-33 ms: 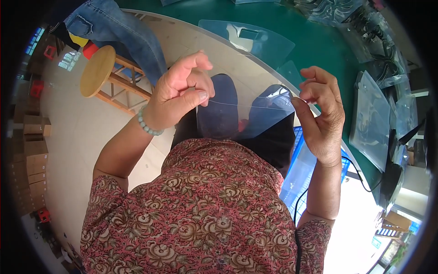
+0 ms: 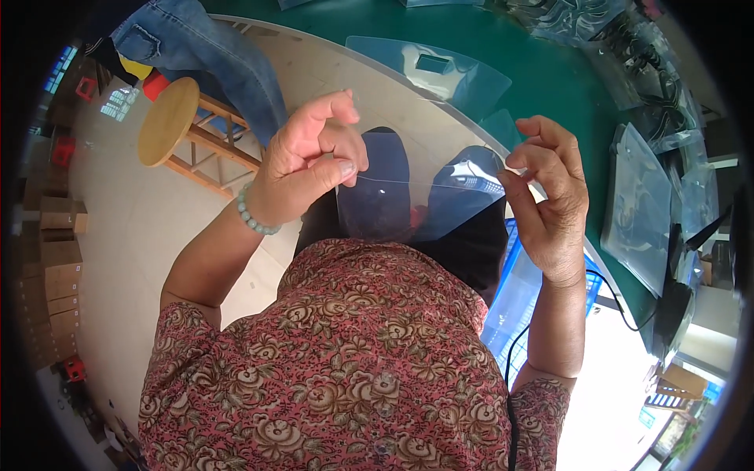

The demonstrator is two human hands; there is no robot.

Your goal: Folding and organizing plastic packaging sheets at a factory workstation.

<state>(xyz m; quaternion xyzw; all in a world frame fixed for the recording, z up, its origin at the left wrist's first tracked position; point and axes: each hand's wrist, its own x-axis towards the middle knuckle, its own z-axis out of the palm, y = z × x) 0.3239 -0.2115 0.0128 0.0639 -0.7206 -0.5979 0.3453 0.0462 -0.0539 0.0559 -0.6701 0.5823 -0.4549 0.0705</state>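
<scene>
Spanning the space between two bare hands: one clear plastic sheet (image 2: 424,210), hanging above the lap. Left hand (image 2: 302,161) – thumb and bent forefinger pinch the sheet's left corner; a beaded bracelet (image 2: 256,217) circles the wrist. Right hand (image 2: 554,192) – thumb and forefinger pinch the right end, the other fingers curled loosely. Green desk (image 2: 554,86), ahead: a second clear sheet (image 2: 473,82) with rectangular cut-out lies along its edge; stacked clear plastic (image 2: 638,208) lies farther right. Blue basket (image 2: 510,259), beside the right forearm. Round-topped wooden stool (image 2: 174,118), left.
</scene>
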